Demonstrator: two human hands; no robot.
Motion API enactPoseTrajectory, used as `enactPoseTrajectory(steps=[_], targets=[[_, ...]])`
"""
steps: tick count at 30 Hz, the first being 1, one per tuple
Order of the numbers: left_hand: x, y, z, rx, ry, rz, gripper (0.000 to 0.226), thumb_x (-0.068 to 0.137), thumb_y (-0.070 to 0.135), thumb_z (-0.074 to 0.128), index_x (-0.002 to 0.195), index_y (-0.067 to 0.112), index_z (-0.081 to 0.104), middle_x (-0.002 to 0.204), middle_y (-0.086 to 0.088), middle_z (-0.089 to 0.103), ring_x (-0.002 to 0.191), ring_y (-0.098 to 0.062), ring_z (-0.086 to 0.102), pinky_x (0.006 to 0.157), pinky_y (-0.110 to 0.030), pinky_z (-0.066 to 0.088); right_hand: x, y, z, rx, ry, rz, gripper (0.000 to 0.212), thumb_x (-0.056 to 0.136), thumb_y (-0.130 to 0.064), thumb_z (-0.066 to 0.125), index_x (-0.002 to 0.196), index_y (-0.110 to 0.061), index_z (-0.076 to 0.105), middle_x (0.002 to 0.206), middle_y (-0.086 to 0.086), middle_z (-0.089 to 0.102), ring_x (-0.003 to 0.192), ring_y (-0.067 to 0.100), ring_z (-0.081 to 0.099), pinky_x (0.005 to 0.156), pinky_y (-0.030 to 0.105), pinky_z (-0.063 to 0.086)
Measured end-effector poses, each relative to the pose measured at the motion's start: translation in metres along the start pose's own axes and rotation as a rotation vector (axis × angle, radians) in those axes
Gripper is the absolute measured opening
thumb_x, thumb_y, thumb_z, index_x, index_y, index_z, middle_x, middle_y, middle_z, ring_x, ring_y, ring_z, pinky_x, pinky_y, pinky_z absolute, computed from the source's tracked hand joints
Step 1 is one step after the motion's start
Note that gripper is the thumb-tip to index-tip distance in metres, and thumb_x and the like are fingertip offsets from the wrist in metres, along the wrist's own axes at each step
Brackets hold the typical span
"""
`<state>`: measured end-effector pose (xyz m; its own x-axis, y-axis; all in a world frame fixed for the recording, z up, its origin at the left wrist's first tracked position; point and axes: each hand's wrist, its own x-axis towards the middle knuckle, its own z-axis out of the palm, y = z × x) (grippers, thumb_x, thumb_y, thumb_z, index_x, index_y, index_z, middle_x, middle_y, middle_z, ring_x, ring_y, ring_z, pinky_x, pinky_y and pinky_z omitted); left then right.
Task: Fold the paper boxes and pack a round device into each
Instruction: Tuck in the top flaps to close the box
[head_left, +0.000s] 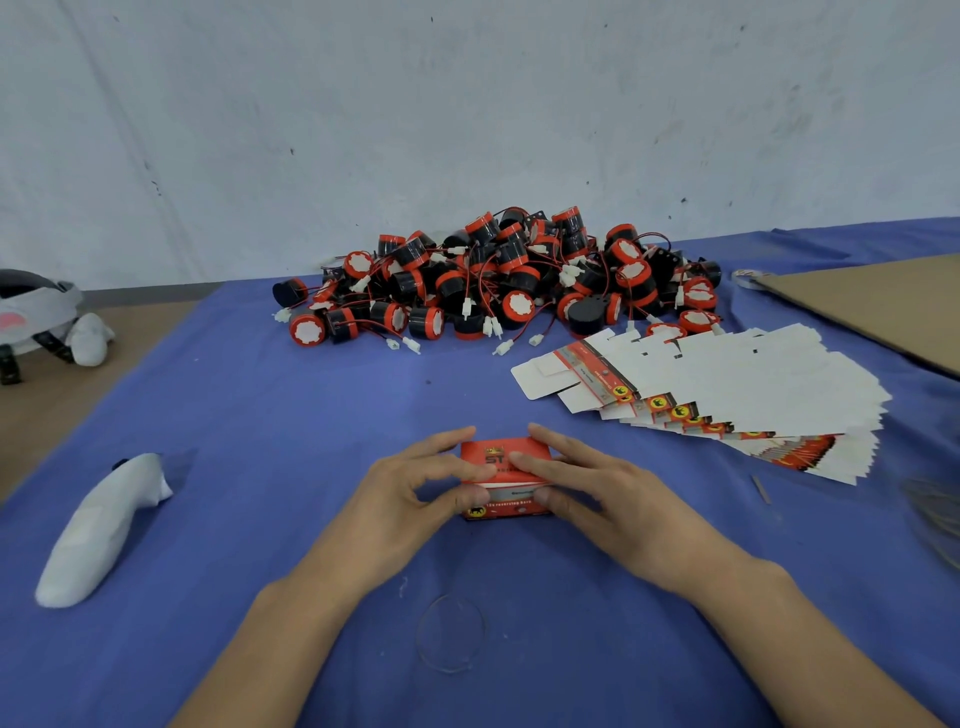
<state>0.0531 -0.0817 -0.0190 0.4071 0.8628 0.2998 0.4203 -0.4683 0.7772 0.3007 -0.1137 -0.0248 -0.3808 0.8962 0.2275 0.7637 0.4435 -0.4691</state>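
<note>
Red paper box (506, 475): a small printed carton, folded up, standing on the blue cloth (260, 415) in front of the person, between both hands.
Left hand (410, 499): fingers curled over the top panel, thumb pressed on the near face; clamped on the box.
Right hand (613, 499): the same from the other side, fingers laid across the top, thumb on the near face; also pinching the box.
Step in hand: it looks like pressing the top shut and squaring the carton. Whether a device is already inside cannot be told.
Doing it well: press evenly from both sides so the walls stay square, seat the tuck flap fully, and keep any wire clear of the seam.
Supply: heap of round black-and-red devices (498, 275) with red wires and white plugs, at the far edge; fanned flat white-and-red box blanks (727, 395) near on the right.
Writing: large letters "ST" on the top, the rest hidden by fingers; the near strip seems to read "12v reversing horn", though it is blurred.
Marks: yellow disc with a black animal figure on the box front and on each blank.
Also there: brown cardboard sheet (872, 306) far right; white padded object (98, 525) at left.
</note>
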Motion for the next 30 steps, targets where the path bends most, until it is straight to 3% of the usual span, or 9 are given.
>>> enactPoseTrajectory(steps=[2,6,9,11,14,18,23,27,30], targets=[[0.000,0.001,0.001,0.005,0.005,-0.021,0.017,0.076,0.054,0.068,0.092,0.056,0.073,0.134,0.032,0.055,0.124,0.012,0.049,0.101,-0.028,0.050,0.000,0.000,0.000,0.008,0.005,0.009,0.047,0.091,-0.066,0.031,0.138,-0.068,0.036,0.155,-0.043,0.015,0.138,0.006,0.042,0.104,0.038,0.049],[-0.004,0.004,0.002,-0.024,0.001,-0.044,0.018,0.085,0.044,0.066,0.099,0.053,0.073,0.135,0.031,0.054,0.123,0.012,0.050,0.094,-0.020,0.052,-0.001,0.001,0.003,0.046,0.040,0.003,0.048,0.091,-0.065,0.034,0.138,-0.064,0.042,0.153,-0.043,0.019,0.135,-0.001,0.041,0.103,0.031,0.048],[-0.009,0.003,0.004,-0.103,0.005,-0.036,0.026,0.096,0.022,0.063,0.104,0.043,0.075,0.137,0.029,0.054,0.117,0.006,0.057,0.087,-0.012,0.049,0.000,0.002,0.006,0.082,0.070,-0.007,0.039,0.098,-0.050,0.049,0.136,-0.056,0.048,0.150,-0.045,0.019,0.138,-0.014,0.025,0.113,0.020,0.035],[-0.011,0.004,0.006,-0.128,0.029,-0.041,0.026,0.096,0.019,0.063,0.101,0.042,0.074,0.134,0.032,0.055,0.112,0.006,0.061,0.084,-0.010,0.049,0.002,-0.001,0.008,0.048,0.103,-0.039,0.037,0.101,-0.035,0.056,0.135,-0.047,0.051,0.150,-0.045,0.018,0.142,-0.018,0.014,0.115,0.012,0.024],[-0.009,0.003,0.008,-0.105,0.050,-0.036,0.020,0.096,0.022,0.064,0.090,0.041,0.066,0.132,0.035,0.055,0.113,0.008,0.060,0.084,-0.011,0.049,0.004,-0.006,0.011,-0.001,0.112,-0.092,0.043,0.100,-0.018,0.058,0.137,-0.040,0.051,0.143,-0.046,0.026,0.145,-0.014,0.014,0.116,0.014,0.021],[-0.008,-0.003,0.005,0.053,0.020,0.000,0.006,0.094,0.039,0.061,0.095,0.044,0.063,0.131,0.042,0.051,0.106,0.006,0.063,0.089,-0.020,0.052,0.006,-0.006,0.012,0.032,0.147,-0.091,0.037,0.101,-0.019,0.059,0.136,-0.033,0.058,0.138,-0.041,0.036,0.141,-0.014,0.025,0.112,0.013,0.028],[-0.006,-0.004,-0.002,0.165,0.011,0.069,0.018,0.086,0.058,0.052,0.092,0.044,0.062,0.136,0.036,0.050,0.123,0.006,0.053,0.099,-0.037,0.050,0.007,-0.006,0.012,0.023,0.167,-0.105,0.030,0.100,-0.020,0.061,0.129,-0.028,0.065,0.136,-0.034,0.042,0.136,-0.012,0.030,0.109,0.006,0.025],[-0.006,-0.006,-0.003,0.255,-0.003,0.109,0.017,0.085,0.054,0.051,0.090,0.041,0.060,0.137,0.037,0.047,0.114,0.001,0.059,0.090,-0.040,0.054,0.008,-0.007,0.014,0.006,0.180,-0.108,0.026,0.100,-0.017,0.061,0.123,-0.023,0.069,0.140,-0.023,0.050,0.139,0.000,0.035,0.108,0.006,0.025],[-0.008,-0.008,0.003,0.235,0.008,0.111,0.015,0.086,0.051,0.053,0.092,0.038,0.058,0.139,0.033,0.047,0.103,-0.009,0.064,0.085,-0.041,0.054,0.007,-0.006,0.017,0.023,0.191,-0.112,0.024,0.100,-0.017,0.062,0.121,-0.026,0.069,0.140,-0.023,0.048,0.137,-0.002,0.034,0.107,0.005,0.028]])
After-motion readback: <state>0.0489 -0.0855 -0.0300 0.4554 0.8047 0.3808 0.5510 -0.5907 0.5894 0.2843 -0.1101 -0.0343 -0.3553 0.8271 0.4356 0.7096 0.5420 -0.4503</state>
